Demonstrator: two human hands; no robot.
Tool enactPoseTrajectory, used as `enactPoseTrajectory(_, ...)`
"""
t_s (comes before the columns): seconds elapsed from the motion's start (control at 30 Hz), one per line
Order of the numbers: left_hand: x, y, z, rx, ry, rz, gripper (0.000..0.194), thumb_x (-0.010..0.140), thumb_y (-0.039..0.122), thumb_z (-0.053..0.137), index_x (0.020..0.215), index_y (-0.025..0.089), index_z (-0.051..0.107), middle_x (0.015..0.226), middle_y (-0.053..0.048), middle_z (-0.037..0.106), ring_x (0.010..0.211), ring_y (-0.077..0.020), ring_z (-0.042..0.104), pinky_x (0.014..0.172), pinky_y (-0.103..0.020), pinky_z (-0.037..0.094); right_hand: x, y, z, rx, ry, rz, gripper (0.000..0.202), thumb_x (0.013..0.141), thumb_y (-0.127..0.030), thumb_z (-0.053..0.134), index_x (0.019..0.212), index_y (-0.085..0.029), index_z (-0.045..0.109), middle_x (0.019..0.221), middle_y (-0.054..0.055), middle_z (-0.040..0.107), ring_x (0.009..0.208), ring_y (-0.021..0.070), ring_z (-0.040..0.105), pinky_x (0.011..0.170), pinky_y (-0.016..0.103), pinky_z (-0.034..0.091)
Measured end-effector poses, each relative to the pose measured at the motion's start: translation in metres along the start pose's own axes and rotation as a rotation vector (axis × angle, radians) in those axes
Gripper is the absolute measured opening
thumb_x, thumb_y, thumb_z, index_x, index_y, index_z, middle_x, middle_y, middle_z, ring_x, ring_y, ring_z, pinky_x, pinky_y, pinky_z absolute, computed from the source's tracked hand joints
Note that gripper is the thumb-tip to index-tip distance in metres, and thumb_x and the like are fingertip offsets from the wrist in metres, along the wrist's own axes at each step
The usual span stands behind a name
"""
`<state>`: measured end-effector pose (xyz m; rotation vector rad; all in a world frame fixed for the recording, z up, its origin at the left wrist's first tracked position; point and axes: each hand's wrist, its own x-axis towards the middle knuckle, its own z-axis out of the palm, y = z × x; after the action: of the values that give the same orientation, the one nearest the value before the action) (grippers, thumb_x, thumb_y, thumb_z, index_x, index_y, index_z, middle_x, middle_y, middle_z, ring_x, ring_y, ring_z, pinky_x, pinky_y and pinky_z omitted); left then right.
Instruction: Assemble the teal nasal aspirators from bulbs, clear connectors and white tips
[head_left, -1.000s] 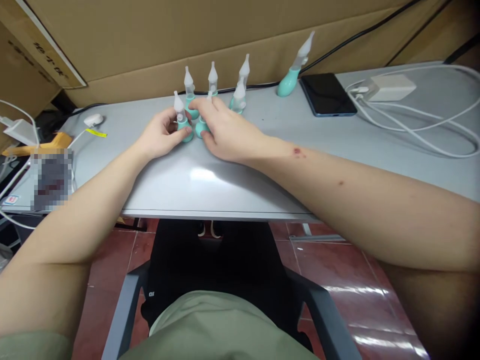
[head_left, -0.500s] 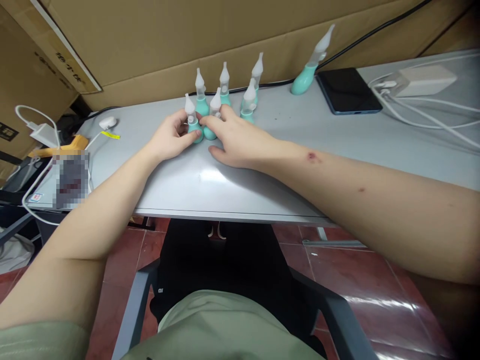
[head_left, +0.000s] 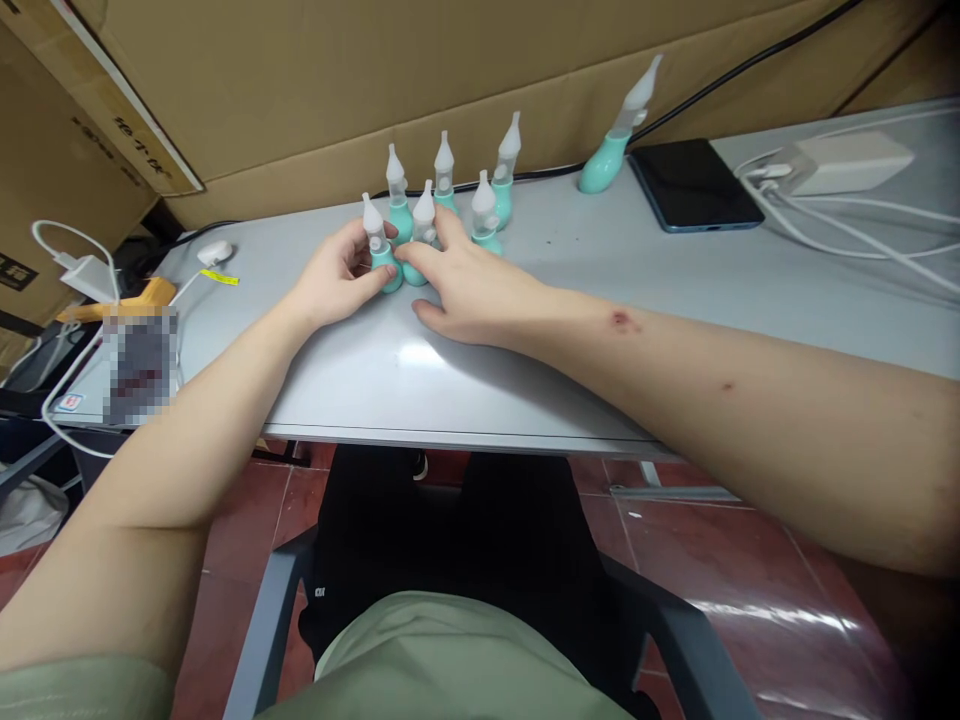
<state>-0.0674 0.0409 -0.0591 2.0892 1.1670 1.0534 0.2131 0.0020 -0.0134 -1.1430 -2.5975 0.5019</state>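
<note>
Several nasal aspirators with teal bulbs, clear middles and white tips stand upright in two rows on the grey table. My left hand (head_left: 334, 275) has its thumb and fingers round the bulb of the front left aspirator (head_left: 386, 272). Fingers spread, my right hand (head_left: 491, 285) reaches about the front middle aspirator (head_left: 415, 270), one finger across it and the thumb apart. Just behind the right hand is the front right aspirator (head_left: 486, 215), its base partly hidden. At the back stand the left aspirator (head_left: 401, 215), middle aspirator (head_left: 444, 175) and right aspirator (head_left: 503, 190).
Farther right, another aspirator (head_left: 604, 165) leans beside a dark phone (head_left: 694, 185). White cables run from a white charger block (head_left: 851, 160). Cardboard (head_left: 375, 70) walls the table's back. At left lie a yellow power strip (head_left: 142, 298) and a white plug (head_left: 215, 252).
The front right aspirator has shifted slightly left and stands straighter. Both hands keep nearly the same pose. The whole view has moved a little.
</note>
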Motion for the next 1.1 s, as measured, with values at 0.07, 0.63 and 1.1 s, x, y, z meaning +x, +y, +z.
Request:
enactPoseTrajectory(0.07,0.000,0.005,0.000,0.011,0.007,-0.027,0.053,0.086,0.040,0.090,0.135,0.021,0.082,0.117,-0.008,0.079,0.085,-0.0196,0.068,0.080,-0.040,0.061,0.000,0.004,0.004,0.013,0.014,-0.009,0.083,0.111,-0.002,0.075,0.192,-0.013,0.062,0.220,0.030,0.007,0.179,0.0559,0.069,0.144,0.076,0.061)
enactPoseTrajectory(0.63,-0.001,0.018,-0.012,0.148,0.014,-0.166,0.061,0.076,0.062,0.102,0.110,0.026,0.067,0.098,-0.006,0.066,0.082,-0.0242,0.063,0.079,-0.047,0.053,0.004,0.021,0.016,0.054,0.089,-0.119,0.082,0.105,-0.009,0.076,0.186,-0.018,0.072,0.218,0.024,0.024,0.186,0.0488,0.064,0.154,0.069,0.052)
enactPoseTrajectory(1.1,0.001,0.014,-0.023,0.174,-0.053,-0.136,0.085,0.086,0.097,0.107,0.116,0.025,0.074,0.097,-0.004,0.070,0.083,-0.0185,0.053,0.077,-0.044,0.049,-0.001,0.002,-0.001,0.011,-0.051,-0.007,0.093,0.112,-0.021,0.071,0.204,-0.019,0.056,0.222,0.021,0.006,0.196,0.0369,0.053,0.165,0.047,0.039)
